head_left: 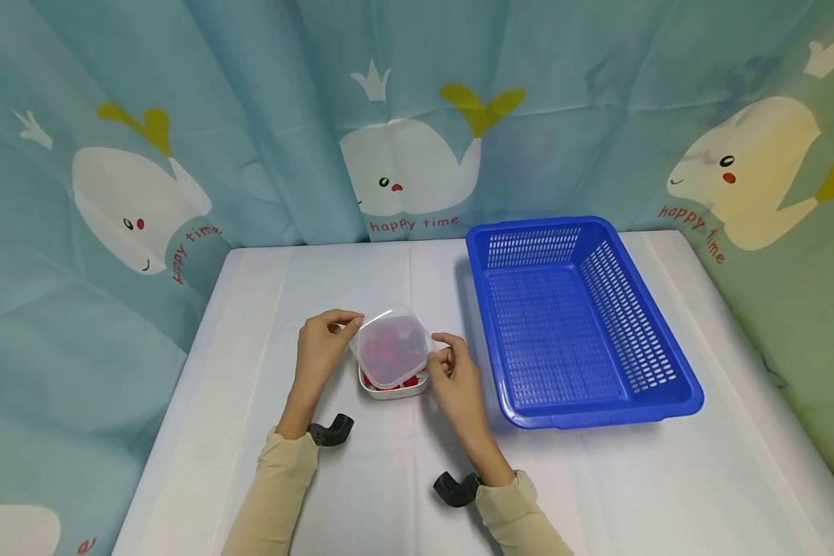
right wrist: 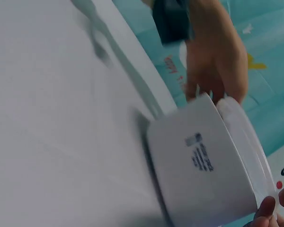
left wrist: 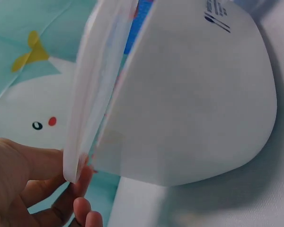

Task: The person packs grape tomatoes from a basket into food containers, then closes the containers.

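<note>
head view: both hands pinch lid (head_left: pixel 392 346) above white box (head_left: pixel 394 384), red contents.

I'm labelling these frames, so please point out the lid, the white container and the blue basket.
lid (head_left: pixel 391 349): head view, middle of its clear top.
white container (right wrist: pixel 199 165): right wrist view, its side wall.
blue basket (head_left: pixel 601 414): head view, near rim.

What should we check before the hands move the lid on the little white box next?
1. Left hand pinches the lid edge: ok.
2. Right hand pinches the opposite edge: ok.
3. Lid sits flat on the white box: not ok, it is tilted, raised at the back.
4. Red things inside stay in: ok.
5. Box rests on the table: ok.
6. Blue basket stands apart from the box: ok.
</note>
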Motion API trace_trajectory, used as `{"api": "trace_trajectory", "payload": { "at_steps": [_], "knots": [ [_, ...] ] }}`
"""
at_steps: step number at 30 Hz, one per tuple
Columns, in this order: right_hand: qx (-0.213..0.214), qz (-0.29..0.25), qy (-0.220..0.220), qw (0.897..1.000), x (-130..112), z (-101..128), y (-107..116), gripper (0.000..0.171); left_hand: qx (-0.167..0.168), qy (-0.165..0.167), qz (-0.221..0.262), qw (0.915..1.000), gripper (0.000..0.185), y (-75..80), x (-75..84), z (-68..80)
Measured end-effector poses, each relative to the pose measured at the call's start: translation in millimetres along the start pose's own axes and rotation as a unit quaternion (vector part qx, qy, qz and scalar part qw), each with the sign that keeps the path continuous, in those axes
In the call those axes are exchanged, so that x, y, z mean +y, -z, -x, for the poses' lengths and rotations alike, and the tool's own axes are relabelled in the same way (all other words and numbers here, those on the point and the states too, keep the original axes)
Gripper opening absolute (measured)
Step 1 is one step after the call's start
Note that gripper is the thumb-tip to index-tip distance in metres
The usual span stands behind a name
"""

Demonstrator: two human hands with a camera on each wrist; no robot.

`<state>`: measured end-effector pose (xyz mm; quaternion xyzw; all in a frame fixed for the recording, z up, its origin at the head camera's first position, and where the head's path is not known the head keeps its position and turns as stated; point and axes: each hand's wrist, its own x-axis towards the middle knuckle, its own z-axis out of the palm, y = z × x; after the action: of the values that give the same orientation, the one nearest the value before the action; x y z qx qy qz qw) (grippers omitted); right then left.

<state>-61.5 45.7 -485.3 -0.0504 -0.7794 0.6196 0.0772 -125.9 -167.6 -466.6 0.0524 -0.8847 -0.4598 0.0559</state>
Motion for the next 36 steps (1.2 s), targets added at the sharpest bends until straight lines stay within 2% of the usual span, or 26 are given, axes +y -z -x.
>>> {"api": "trace_trajectory", "payload": {
  "at_steps": [5, 10, 19, 29, 33, 36],
  "knots": [
    [-0.014, 0.012, 0.001, 1.0, -0.7, 15.9, 1.4, 0.04, -0.015, -0.018, -0.003, 0.9997, 0.017, -6.7, -1.5, -6.7],
    [-0.031, 0.023, 0.0, 0.999, -0.9, 25.0, 3.3, 0.044, -0.016, -0.022, -0.01, 0.9996, 0.016, -10.0, -0.1, -8.9],
    [-0.052, 0.046, 0.0, 0.998, 0.6, 34.4, 3.6, 0.041, -0.02, -0.029, -0.01, 0.9993, 0.016, -13.5, 0.9, -8.4],
    [-0.024, 0.061, 0.006, 0.998, 0.6, 23.0, -1.7, 0.03, -0.005, -0.034, 0.003, 0.9994, 0.014, -19.3, -0.9, -5.7],
    [-0.012, 0.068, 0.01, 0.998, -1.5, 15.0, -6.0, 0.034, 0.001, -0.033, 0.009, 0.9994, 0.014, -22.5, -1.7, -4.0],
    [-0.009, 0.074, 0.03, 0.997, -1.6, 7.8, -9.2, 0.04, 0.015, -0.032, 0.033, 0.9988, 0.016, -25.0, -3.4, 0.0]
  ]
}}
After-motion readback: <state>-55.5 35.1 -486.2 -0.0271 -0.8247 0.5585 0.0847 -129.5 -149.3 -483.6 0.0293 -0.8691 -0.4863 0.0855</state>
